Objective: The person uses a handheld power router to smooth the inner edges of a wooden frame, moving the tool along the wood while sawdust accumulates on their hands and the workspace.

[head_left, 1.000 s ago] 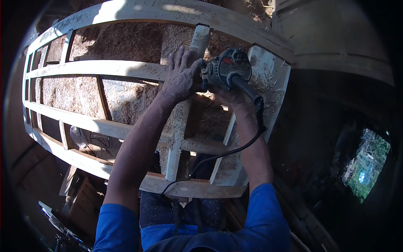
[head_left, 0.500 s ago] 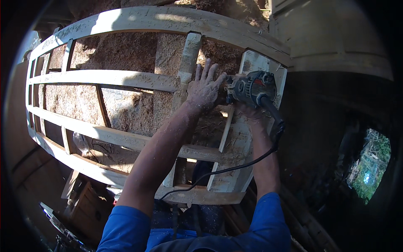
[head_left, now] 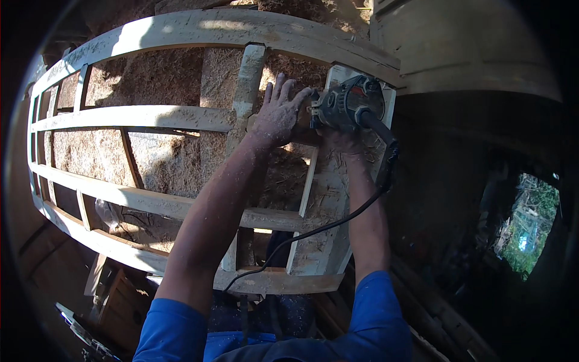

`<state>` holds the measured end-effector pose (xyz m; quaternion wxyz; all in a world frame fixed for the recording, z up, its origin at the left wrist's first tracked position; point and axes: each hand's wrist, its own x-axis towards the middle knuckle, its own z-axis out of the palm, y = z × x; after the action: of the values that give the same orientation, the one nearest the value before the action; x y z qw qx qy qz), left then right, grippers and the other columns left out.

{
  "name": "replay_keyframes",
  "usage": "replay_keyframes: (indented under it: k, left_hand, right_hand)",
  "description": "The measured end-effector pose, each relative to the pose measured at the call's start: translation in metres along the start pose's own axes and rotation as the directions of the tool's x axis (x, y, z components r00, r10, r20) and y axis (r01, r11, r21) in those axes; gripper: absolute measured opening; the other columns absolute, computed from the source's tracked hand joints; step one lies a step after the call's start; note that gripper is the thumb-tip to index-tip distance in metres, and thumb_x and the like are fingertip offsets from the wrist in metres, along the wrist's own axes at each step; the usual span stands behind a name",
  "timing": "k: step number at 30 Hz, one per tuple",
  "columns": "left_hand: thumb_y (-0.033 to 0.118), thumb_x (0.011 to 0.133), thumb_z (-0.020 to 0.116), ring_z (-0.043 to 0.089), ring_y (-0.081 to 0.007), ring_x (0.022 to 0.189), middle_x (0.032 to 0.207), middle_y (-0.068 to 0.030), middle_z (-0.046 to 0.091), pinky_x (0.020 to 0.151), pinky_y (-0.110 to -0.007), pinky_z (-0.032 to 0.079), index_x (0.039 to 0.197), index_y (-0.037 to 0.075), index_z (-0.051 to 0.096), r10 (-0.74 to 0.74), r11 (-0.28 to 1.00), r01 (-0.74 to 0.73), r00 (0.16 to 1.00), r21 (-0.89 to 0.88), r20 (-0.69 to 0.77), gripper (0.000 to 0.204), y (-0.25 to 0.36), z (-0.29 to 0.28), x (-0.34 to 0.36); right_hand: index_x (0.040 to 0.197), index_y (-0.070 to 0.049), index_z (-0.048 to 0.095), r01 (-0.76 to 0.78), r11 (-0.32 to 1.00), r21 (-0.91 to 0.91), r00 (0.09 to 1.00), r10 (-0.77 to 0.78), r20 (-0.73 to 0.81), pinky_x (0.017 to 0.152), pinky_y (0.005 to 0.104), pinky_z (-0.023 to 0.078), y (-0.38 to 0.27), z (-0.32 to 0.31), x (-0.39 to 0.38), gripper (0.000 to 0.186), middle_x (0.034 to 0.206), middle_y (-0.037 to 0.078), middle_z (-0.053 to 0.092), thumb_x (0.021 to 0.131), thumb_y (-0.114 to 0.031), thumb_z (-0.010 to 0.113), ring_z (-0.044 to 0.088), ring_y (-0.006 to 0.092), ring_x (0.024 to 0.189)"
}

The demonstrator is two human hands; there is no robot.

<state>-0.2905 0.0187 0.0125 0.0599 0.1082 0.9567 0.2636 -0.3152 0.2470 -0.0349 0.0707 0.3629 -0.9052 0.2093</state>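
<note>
A dark, corded power tool with a ribbed round motor housing lies over the wide end board of a pale wooden frame. My right hand grips it from the near side, its fingers largely hidden beneath the body. Just left of the tool, my left hand has its fingers spread over the frame near a crosspiece. Its thumb side is partly hidden, so contact with the tool is unclear. Dust coats both hands. The black cord runs from the tool past my right forearm toward my waist.
Wood shavings cover the boards beneath the frame. A large wooden panel stands at the far right. At the lower left is a brown wooden box. A bright opening with greenery shows at the right.
The view has shifted, so the frame sits farther left. Relative to the end board, the tool and both hands have moved slightly toward the far side.
</note>
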Motion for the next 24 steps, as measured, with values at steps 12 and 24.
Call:
replay_keyframes:
  k: [12,24]
  left_hand:
    - [0.033,0.086,0.067,0.014,-0.0418,0.149,0.153,-0.0195,0.030,0.121,-0.056,0.012,0.149,0.017,0.033,0.014,1.000,-0.014,0.998,0.003,0.054,0.074,-0.004,0.008,-0.012]
    - [0.033,0.084,0.069,0.012,-0.0410,0.150,0.151,-0.0191,0.032,0.121,-0.058,0.012,0.148,0.017,0.034,0.017,0.999,-0.020,0.996,0.033,0.089,0.075,-0.002,0.008,-0.017]
  right_hand:
    - [0.145,-0.030,0.035,0.016,0.979,-0.202,0.999,-0.008,0.039,0.106,0.0494,0.045,-0.015,0.006,-0.027,0.062,0.143,0.003,0.049,0.091,-0.037,0.063,0.052,0.0250,0.129]
    - [0.143,-0.015,0.044,-0.222,0.906,0.362,0.972,0.235,0.008,0.111,0.0418,0.041,-0.045,-0.007,-0.018,0.063,0.137,0.006,0.055,0.089,-0.030,0.072,0.051,0.0202,0.130]
